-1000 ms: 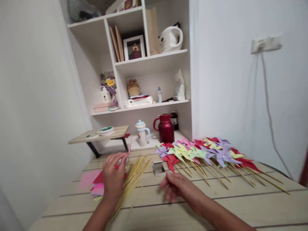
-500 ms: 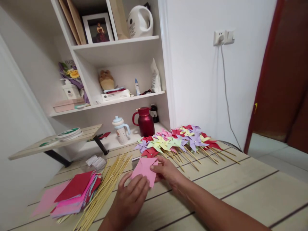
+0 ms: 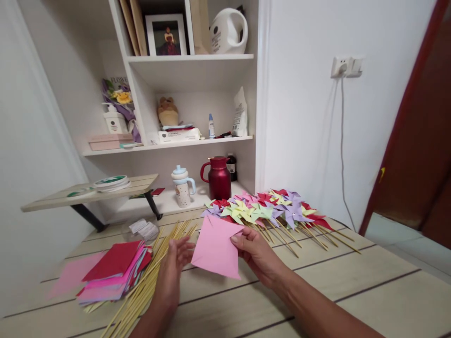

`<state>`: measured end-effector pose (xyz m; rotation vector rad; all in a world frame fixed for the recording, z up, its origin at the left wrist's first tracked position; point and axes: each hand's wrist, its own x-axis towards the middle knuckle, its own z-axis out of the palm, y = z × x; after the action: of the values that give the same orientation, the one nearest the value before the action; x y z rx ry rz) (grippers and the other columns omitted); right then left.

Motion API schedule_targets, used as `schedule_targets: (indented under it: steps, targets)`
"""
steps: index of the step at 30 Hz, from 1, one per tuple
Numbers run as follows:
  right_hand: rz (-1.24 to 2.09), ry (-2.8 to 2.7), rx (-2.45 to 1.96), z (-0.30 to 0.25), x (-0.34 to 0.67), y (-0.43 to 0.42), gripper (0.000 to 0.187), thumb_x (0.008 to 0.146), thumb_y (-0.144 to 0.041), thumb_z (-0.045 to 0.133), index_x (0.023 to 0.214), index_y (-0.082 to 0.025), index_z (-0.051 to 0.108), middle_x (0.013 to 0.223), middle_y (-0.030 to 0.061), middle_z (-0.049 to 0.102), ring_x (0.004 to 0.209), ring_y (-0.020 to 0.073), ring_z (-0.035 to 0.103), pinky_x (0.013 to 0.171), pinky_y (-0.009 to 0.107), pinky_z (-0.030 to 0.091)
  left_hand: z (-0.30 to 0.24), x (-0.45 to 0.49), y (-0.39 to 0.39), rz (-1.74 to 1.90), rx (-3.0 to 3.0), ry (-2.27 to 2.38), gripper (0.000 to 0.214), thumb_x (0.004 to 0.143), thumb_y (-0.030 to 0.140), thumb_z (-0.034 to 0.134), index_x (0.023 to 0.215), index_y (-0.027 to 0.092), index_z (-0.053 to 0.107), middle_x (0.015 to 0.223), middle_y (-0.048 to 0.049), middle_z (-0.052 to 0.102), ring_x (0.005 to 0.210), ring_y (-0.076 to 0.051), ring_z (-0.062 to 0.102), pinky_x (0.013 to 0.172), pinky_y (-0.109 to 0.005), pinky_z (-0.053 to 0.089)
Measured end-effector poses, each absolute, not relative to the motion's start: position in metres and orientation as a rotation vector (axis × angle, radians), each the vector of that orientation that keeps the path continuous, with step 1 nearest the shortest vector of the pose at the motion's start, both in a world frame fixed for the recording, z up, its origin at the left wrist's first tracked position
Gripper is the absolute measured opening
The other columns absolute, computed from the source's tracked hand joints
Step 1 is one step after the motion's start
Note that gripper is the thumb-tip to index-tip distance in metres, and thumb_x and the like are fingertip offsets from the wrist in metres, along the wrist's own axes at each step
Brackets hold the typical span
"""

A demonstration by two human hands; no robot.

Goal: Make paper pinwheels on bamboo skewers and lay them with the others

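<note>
**One pink sheet in the right hand**

The right hand (image 3: 259, 256) pinches the pink sheet (image 3: 216, 246) by its right edge, thumb on top, above the table in front of the finished pinwheels (image 3: 243, 213). The left hand (image 3: 172, 270) is loosely open with nothing visible in it, beside the sheet's left edge (whether they touch, I cannot tell). The step appears to be positioning this sheet, slit near its corners; the next move likely calls for a light left-hand grip.
</note>
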<state>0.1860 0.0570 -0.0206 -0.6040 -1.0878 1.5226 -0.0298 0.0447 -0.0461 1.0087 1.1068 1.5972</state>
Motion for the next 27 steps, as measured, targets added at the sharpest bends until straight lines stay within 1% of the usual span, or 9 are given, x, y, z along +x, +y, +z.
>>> schedule_targets:
  steps: [2, 4, 8, 11, 14, 17, 22, 24, 27]
  targets:
    - [1.513, -1.117, -0.616, -0.022, 0.185, 0.057, 0.030, 0.063, -0.035, 0.085, 0.082, -0.018, 0.071, 0.077, 0.0001, 0.071, 0.067, 0.0129, 0.060, 0.065, 0.025, 0.046, -0.042, -0.024, 0.041, 1.432, 0.853, 0.875, 0.064, 0.087, 0.066, 0.044, 0.108, 0.012, 0.070, 0.109, -0.0160, 0.072, 0.108, -0.031, 0.063, 0.095, -0.043, 0.047]
    - [1.502, -1.160, -0.640, -0.024, 0.184, 0.057, 0.029, 0.062, -0.034, 0.086, 0.079, -0.016, 0.071, 0.073, 0.0011, 0.070, 0.064, 0.0131, 0.059, 0.064, 0.025, 0.045, -0.038, -0.015, 0.033, 1.314, 0.761, 0.734, 0.062, 0.087, 0.065, 0.046, 0.110, 0.012, 0.070, 0.112, -0.0151, 0.073, 0.113, -0.032, 0.062, 0.098, -0.042, 0.045]
    - [1.454, -1.261, -0.690, -0.025, 0.183, 0.055, 0.024, 0.062, -0.032, 0.086, 0.070, -0.016, 0.070, 0.062, -0.0014, 0.063, 0.059, 0.0123, 0.052, 0.059, 0.025, 0.040, -0.032, 0.002, 0.015, 1.177, 0.731, 0.664, 0.052, 0.088, 0.056, 0.055, 0.116, 0.014, 0.068, 0.110, -0.0119, 0.074, 0.113, -0.030, 0.062, 0.097, -0.040, 0.046]
    - [1.370, -1.361, -0.730, -0.024, 0.185, 0.055, 0.023, 0.066, -0.034, 0.083, 0.066, -0.017, 0.067, 0.058, -0.0035, 0.056, 0.057, 0.0118, 0.047, 0.057, 0.025, 0.036, -0.031, 0.008, 0.008, 1.179, 0.780, 0.683, 0.047, 0.088, 0.049, 0.059, 0.120, 0.014, 0.065, 0.108, -0.0109, 0.074, 0.109, -0.027, 0.064, 0.092, -0.036, 0.048]
    - [1.306, -1.476, -0.746, -0.026, 0.186, 0.055, 0.023, 0.071, -0.038, 0.077, 0.075, -0.018, 0.067, 0.063, -0.0024, 0.057, 0.060, 0.0131, 0.048, 0.058, 0.026, 0.037, -0.031, 0.010, 0.007, 1.202, 0.836, 0.744, 0.046, 0.085, 0.045, 0.065, 0.117, 0.012, 0.066, 0.103, -0.0130, 0.075, 0.102, -0.028, 0.066, 0.084, -0.034, 0.051]
    - [1.298, -1.504, -0.751, -0.028, 0.185, 0.054, 0.023, 0.073, -0.035, 0.075, 0.088, -0.018, 0.067, 0.067, -0.0020, 0.059, 0.061, 0.0133, 0.051, 0.058, 0.026, 0.038, -0.031, 0.011, 0.010, 1.223, 0.847, 0.810, 0.045, 0.081, 0.042, 0.070, 0.112, 0.009, 0.068, 0.097, -0.0147, 0.076, 0.093, -0.027, 0.069, 0.077, -0.033, 0.052]
    - [1.206, -1.523, -0.812, -0.029, 0.185, 0.052, 0.042, 0.079, -0.029, 0.070, 0.119, -0.022, 0.060, 0.059, -0.0069, 0.050, 0.056, 0.0125, 0.049, 0.055, 0.025, 0.039, -0.036, 0.009, 0.014, 1.227, 0.766, 0.884, 0.043, 0.081, 0.039, 0.072, 0.109, 0.007, 0.069, 0.090, -0.0147, 0.077, 0.084, -0.025, 0.071, 0.065, -0.029, 0.051]
    - [1.145, -1.551, -0.822, -0.030, 0.187, 0.052, 0.047, 0.082, -0.030, 0.067, 0.127, -0.023, 0.054, 0.063, -0.0056, 0.054, 0.058, 0.0140, 0.054, 0.058, 0.027, 0.043, -0.036, 0.008, 0.015, 1.222, 0.719, 0.876, 0.040, 0.082, 0.037, 0.070, 0.109, 0.008, 0.068, 0.089, -0.0140, 0.077, 0.083, -0.024, 0.072, 0.065, -0.028, 0.052]
    - [1.013, -1.594, -0.844, -0.029, 0.193, 0.053, 0.047, 0.087, -0.034, 0.063, 0.131, -0.026, 0.050, 0.080, -0.0004, 0.062, 0.063, 0.0163, 0.059, 0.063, 0.032, 0.050, -0.032, 0.005, 0.017, 1.281, 0.633, 0.845, 0.033, 0.084, 0.031, 0.069, 0.109, 0.010, 0.067, 0.095, -0.0124, 0.077, 0.086, -0.023, 0.072, 0.074, -0.030, 0.055]
